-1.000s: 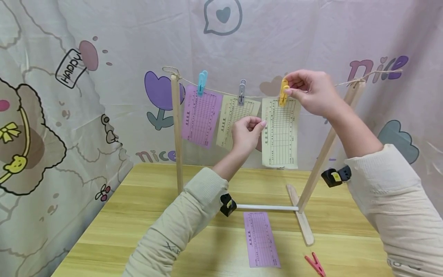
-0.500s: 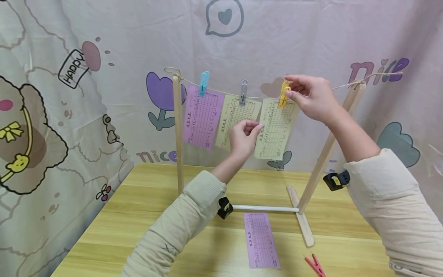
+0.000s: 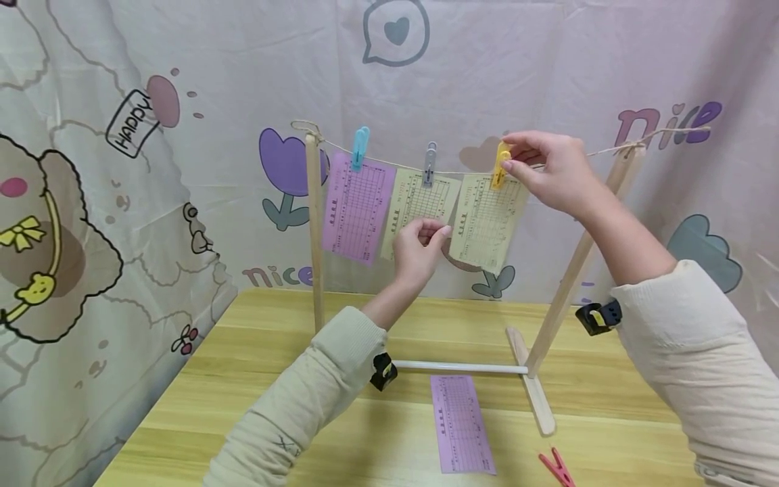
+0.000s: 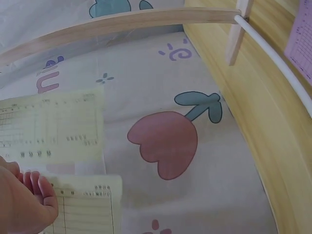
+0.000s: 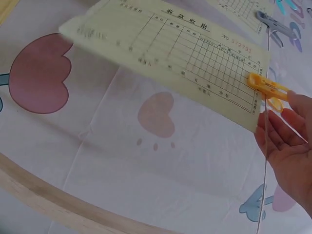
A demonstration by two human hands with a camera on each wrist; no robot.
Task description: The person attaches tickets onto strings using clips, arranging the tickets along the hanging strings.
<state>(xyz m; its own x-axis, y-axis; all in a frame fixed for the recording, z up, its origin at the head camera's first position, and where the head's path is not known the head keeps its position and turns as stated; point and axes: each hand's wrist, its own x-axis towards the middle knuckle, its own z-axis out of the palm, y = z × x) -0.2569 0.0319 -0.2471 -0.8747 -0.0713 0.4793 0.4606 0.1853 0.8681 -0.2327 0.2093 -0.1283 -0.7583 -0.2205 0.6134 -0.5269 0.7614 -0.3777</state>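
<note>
My right hand pinches the handles of a yellow clothespin, which sits over the top edge of a pale yellow receipt slip on the string. The slip hangs tilted, its lower end swung left and back. In the right wrist view, the yellow clothespin is between thumb and fingers, at the receipt slip's printed top end. My left hand is loosely curled with nothing visible in it, left of that slip and in front of another yellow slip, partly hiding it.
A grey clothespin holds the middle slip; a blue clothespin holds a purple slip. Wooden posts carry the string. Another purple slip and a pink clothespin lie on the table, near a white crossbar.
My left hand has let go of the right yellow slip's edge and drawn down and left. The slip's lower end has swung left and back. My right hand stays on the yellow clothespin.
</note>
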